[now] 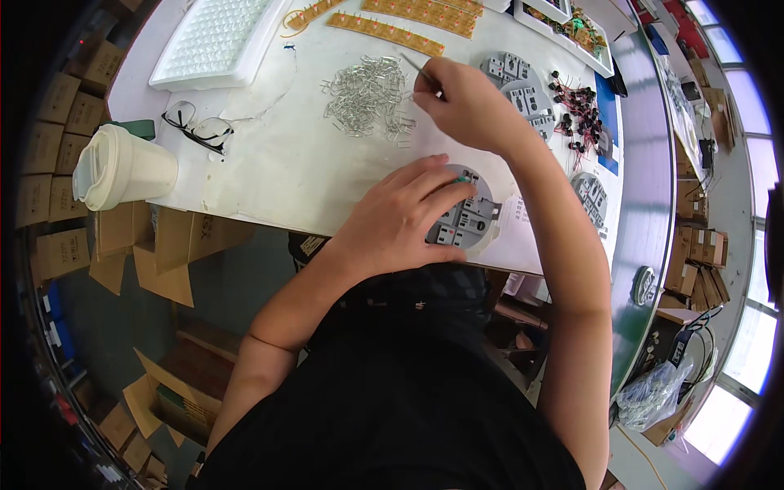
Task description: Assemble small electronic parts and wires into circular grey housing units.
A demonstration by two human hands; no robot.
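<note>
My left hand (400, 220) lies on a round grey circuit board (472, 220) near the table's front edge, fingers spread over it and holding it down. My right hand (461, 102) is farther back, pinched on thin tweezers (418, 69) whose tip points toward a heap of small clear glass components (367, 102). A second round grey board (518, 86) lies just right of my right hand.
A lidded white cup (122, 167) and folded glasses (200, 129) sit at the left. A white ribbed tray (216, 41) and yellow component strips (384, 31) lie at the back. Black and red parts (578, 114) lie to the right. Cardboard boxes (61, 122) stand on the floor.
</note>
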